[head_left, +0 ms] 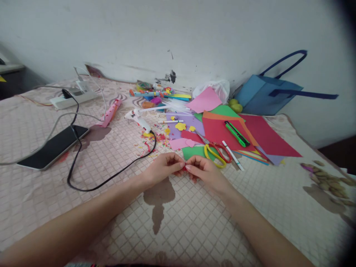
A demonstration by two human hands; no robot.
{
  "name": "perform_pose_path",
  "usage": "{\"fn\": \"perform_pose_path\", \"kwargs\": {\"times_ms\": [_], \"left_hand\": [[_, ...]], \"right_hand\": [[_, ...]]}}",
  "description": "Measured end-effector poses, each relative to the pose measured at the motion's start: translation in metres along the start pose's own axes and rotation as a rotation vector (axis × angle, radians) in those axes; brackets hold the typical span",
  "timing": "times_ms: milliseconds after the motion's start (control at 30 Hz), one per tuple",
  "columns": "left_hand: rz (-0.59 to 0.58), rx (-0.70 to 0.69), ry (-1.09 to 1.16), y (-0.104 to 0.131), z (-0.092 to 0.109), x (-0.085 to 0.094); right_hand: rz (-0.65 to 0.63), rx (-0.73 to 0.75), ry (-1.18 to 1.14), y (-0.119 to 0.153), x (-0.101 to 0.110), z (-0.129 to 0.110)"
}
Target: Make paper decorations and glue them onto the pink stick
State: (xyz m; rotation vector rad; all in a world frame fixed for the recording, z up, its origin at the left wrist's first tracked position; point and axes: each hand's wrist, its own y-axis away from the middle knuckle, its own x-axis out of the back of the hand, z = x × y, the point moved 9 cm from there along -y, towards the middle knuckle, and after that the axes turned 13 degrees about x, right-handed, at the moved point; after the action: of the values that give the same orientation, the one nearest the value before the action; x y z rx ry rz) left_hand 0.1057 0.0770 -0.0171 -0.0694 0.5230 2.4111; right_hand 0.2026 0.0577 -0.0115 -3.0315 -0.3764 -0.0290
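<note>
Close to the bottom middle, the patterned tablecloth [194, 218] is lying bare under two arms, with a dark shadow falling on it. Just below the middle of the frame, a small red bit [184, 168] is sitting between the fingertips; it is mostly hiding, so I cannot tell what it is. Working well here is probably calling for a soft pinch, since a thing so tiny could be bending or slipping away, and for keeping both wrists steady and low. The left hand [164, 168] is curling its fingers, with thumb and finger nearly together on the red bit. The right hand [207, 172] is pinching just as narrowly from the other side, and the fingertips of both are almost touching. A bit farther, right of the middle, scissors [209, 144] are lying near a white pen [233, 155]. Around the middle, yellow flower shapes [180, 127] are resting on purple paper, and a white glue gun [141, 122] is lying left of them, trailing a black cord [136, 159]. Right of the middle, a green cutter [237, 134] is lying on red paper [217, 133]. Farthest back, a blue bag [267, 94] is standing by the wall at the upper right.
</note>
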Motion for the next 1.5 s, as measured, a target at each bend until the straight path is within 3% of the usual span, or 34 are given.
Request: {"fn": "perform_pose_path", "kwargs": {"times_ms": [367,533,733,1200,1500], "left_hand": [[-0.021,0.033,0.052,0.001,-0.002,-0.003],[-0.016,0.048,0.129,0.002,-0.004,0.002],[-0.120,0.102,0.289,0.001,-0.006,-0.004],[-0.054,0.132,0.245,0.001,-0.008,-0.001],[0.019,0.038,0.075,0.003,0.001,0.002]], "right_hand": [[0.010,0.032,0.041,0.000,0.000,-0.002],[0.033,-0.004,-0.055,0.001,-0.001,-0.001],[0.022,-0.031,-0.141,0.003,-0.003,0.001],[0.022,0.075,0.103,0.000,0.000,-0.007],[0.092,0.181,0.338,0.003,0.002,-0.020]]}}
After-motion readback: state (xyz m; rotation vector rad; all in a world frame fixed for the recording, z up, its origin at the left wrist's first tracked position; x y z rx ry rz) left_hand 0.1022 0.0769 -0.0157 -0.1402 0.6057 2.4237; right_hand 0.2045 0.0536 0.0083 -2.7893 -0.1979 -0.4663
